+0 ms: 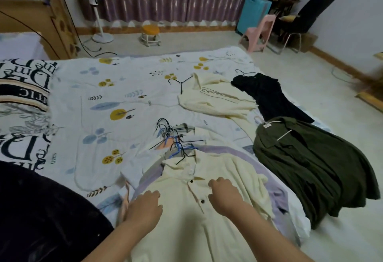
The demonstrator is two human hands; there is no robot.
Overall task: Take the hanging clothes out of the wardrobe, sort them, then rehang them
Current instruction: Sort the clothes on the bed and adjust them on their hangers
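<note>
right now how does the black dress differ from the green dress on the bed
The black dress is smaller and lies farther from the person, near the bed's far corner; the green dress is larger, nearer, and spills over the bed's edge. The black dress has a dark wire hanger; the green dress has a white one. Both lie flat on their hangers, untouched by either hand.
</note>
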